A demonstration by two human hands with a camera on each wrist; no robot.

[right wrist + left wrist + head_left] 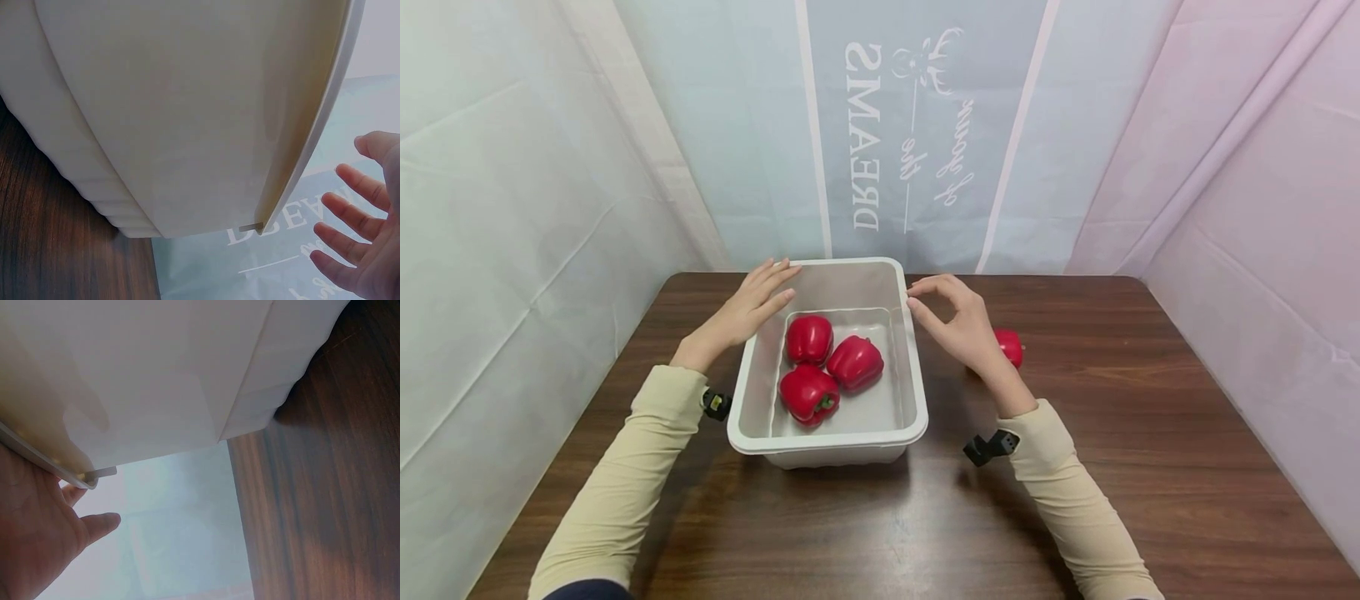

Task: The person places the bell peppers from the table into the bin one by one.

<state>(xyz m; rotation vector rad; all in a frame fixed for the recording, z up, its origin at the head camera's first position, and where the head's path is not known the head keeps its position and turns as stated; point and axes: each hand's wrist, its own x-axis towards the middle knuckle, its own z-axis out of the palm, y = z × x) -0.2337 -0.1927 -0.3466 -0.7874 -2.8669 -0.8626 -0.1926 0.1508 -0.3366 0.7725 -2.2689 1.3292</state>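
white plastic tub (829,442) sits upright on the wood-grain tabletop (1120,375). left hand (741,310) lies over the tub's left rim near the far corner, fingers nearly straight and slightly apart, pinching nothing; whether any weight bears on the rim, cannot tell. right hand (962,329) is beside the right rim, fingers bent a little and holding nothing; the right wrist view shows them spread, with a gap to the rim.

step in hand, as judged: handling the tub by its two long sides. to do it well, set both hands at matching points along the rims, nearer mid-length than the far corners, fingers under the lip and thumbs above. take up load evenly; a one-sided pull would likely tip the tub and roll the contents. keep the right forearm off the loose pepper.

count, peppers: four, all red. three inside the tub, grouped toward its left side: far pepper (809,338), right pepper (855,365), near pepper (808,394), the last with its green stem showing. one outside, the loose pepper (1009,347), on the tabletop right of the tub, partly hidden by the right wrist. tubs: one. hands: two.
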